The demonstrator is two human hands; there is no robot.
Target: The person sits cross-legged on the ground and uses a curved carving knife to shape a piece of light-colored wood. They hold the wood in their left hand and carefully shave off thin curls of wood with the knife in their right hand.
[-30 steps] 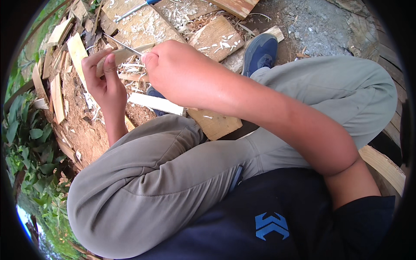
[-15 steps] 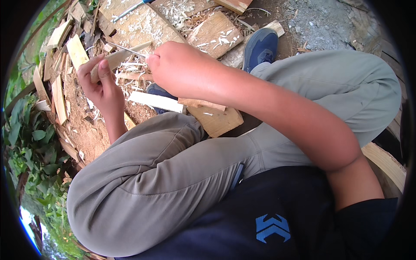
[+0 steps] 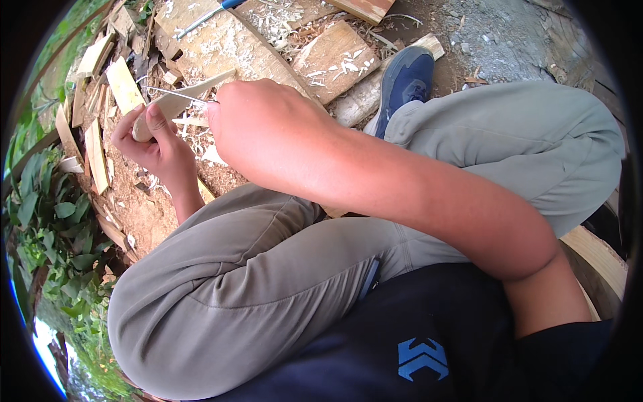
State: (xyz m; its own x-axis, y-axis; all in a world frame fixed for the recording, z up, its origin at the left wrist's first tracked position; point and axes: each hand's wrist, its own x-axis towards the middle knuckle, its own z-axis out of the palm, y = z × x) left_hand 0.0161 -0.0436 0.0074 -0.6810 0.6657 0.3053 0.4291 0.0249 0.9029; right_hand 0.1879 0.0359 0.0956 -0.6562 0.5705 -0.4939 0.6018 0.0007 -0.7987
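My left hand (image 3: 157, 141) is closed around the near end of a pale, slender piece of carved wood (image 3: 175, 102), the thumb lying along it. The wood points away to the right and narrows toward its far tip. My right hand (image 3: 258, 124) is a fist around a knife (image 3: 175, 93), whose handle is hidden inside the fingers. Its thin blade, seen nearly edge-on, crosses over the wood beyond the left thumb. Whether the edge bites into the wood, I cannot tell.
Wide planks (image 3: 207, 50) strewn with shavings lie ahead. A blue-handled tool (image 3: 201, 21) rests on one. Offcuts (image 3: 97, 154) and sawdust cover the ground at left, beside leafy plants (image 3: 50, 201). My blue shoe (image 3: 407, 77) stands by a pale wooden billet (image 3: 358, 104).
My right hand and the knife have moved left and nearer to me, bringing the blade closer to the left hand. The left hand keeps its hold on the wood.
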